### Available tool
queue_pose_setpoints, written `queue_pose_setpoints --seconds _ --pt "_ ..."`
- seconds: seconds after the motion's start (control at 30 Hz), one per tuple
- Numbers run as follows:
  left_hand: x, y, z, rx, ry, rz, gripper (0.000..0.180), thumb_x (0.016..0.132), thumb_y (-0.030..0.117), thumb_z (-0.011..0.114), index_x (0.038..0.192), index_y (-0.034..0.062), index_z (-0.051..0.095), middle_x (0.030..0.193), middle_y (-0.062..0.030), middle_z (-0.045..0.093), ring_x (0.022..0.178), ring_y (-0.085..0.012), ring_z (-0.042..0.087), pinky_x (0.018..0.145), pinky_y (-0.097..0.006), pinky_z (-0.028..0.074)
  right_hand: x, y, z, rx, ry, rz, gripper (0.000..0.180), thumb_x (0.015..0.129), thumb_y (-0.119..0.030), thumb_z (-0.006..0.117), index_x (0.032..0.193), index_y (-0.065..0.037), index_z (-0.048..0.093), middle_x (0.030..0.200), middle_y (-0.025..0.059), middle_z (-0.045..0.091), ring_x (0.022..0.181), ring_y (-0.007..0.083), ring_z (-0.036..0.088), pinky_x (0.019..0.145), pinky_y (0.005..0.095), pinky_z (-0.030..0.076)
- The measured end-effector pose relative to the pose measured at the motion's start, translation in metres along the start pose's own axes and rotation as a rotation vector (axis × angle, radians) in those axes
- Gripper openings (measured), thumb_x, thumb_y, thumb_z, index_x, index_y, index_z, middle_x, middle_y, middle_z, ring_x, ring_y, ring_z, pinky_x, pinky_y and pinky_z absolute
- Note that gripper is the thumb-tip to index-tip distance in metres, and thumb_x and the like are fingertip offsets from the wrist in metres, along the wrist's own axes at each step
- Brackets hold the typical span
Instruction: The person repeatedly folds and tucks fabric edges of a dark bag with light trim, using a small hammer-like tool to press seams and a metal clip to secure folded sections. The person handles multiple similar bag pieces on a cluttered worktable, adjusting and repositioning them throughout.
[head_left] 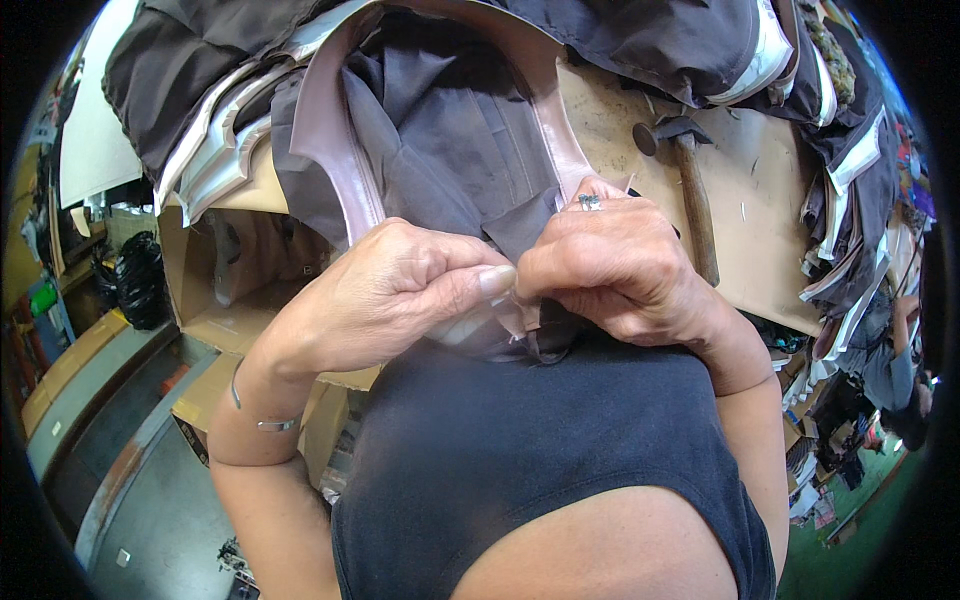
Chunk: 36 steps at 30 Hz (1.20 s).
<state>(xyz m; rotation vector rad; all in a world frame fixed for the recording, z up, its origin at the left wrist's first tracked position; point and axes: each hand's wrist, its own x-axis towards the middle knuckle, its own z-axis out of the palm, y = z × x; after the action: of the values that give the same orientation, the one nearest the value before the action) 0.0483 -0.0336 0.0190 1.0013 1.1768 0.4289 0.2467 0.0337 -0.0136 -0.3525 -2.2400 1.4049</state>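
Observation:
In front of my body lies a dark grey fabric bag lining (pixel 440 130) with a smooth pale pink leather-like band (pixel 335 130) curving round its far edge and sides. My left hand (pixel 400 290) is closed at the near end of the piece, thumb and forefinger pinched on its edge. Right beside it, my right hand (pixel 610 265), with a ring on one finger, is closed with curled fingers on the same edge. The fingertips nearly meet. Below them hangs a crumpled, frayed pinkish end (pixel 515 318). The exact spot between the fingertips is hidden.
A hammer (pixel 690 185) with a wooden handle lies on the tan work board (pixel 765 210) to the right. Stacks of similar dark, pale-edged pieces (pixel 200 70) cover the far side. An open cardboard box (pixel 205 290) stands at the left; at the far right another person (pixel 895 370) is partly visible.

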Motion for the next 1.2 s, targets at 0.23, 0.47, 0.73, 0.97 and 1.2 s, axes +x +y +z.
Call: queue_pose_setpoints --seconds 0.23,0.47,0.73,0.97,1.2 --pt "-0.001 -0.003 0.001 0.036 -0.026 0.037 0.019 0.085 0.015 0.057 0.090 -0.0006 0.066 0.069 -0.0048 0.064 0.059 -0.0068 0.051 0.055 -0.022 0.043 0.000 -0.007 -0.015 0.184 -0.080 0.246 0.020 0.072 -0.005 0.065 0.091 -0.004 0.060 0.074 0.0059 0.062 0.067 0.0179 0.060 0.062 0.0290 0.043" --pt "-0.005 0.007 0.003 0.138 0.034 0.021 0.014 0.081 0.009 0.060 0.084 -0.0024 0.067 0.065 -0.0051 0.064 0.058 -0.0058 0.054 0.053 -0.020 0.044 -0.002 0.004 -0.035 0.275 -0.213 0.426 0.022 0.082 -0.017 0.060 0.090 0.003 0.060 0.079 0.0089 0.063 0.072 0.0162 0.060 0.065 0.0269 0.047" --pt "-0.003 -0.006 0.007 0.114 0.087 0.004 0.015 0.083 0.012 0.059 0.086 -0.0010 0.065 0.055 -0.0013 0.051 0.050 -0.0032 0.042 0.045 -0.021 0.037 -0.001 -0.004 -0.013 -0.021 -0.037 0.080 0.017 0.069 -0.007 0.065 0.082 -0.004 0.055 0.074 0.0093 0.056 0.065 0.0269 0.059 0.055 0.0341 0.046" --pt "-0.003 -0.006 0.013 0.096 0.110 0.050 0.013 0.082 0.009 0.060 0.085 -0.0023 0.065 0.054 -0.0028 0.051 0.050 -0.0041 0.041 0.045 -0.022 0.037 -0.010 -0.016 -0.012 -0.507 -0.055 -0.075 0.012 0.068 -0.010 0.059 0.074 -0.004 0.051 0.064 0.0071 0.048 0.051 0.0209 0.055 0.045 0.0320 0.043" --pt "-0.003 -0.005 0.015 0.249 0.133 0.131 0.011 0.080 0.008 0.061 0.085 -0.0008 0.066 0.055 -0.0082 0.056 0.047 -0.0089 0.049 0.046 -0.024 0.040 -0.019 -0.017 -0.011 -0.603 -0.083 -0.136 0.016 0.068 -0.011 0.057 0.078 0.000 0.053 0.064 0.0068 0.047 0.047 0.0161 0.054 0.042 0.0285 0.043"
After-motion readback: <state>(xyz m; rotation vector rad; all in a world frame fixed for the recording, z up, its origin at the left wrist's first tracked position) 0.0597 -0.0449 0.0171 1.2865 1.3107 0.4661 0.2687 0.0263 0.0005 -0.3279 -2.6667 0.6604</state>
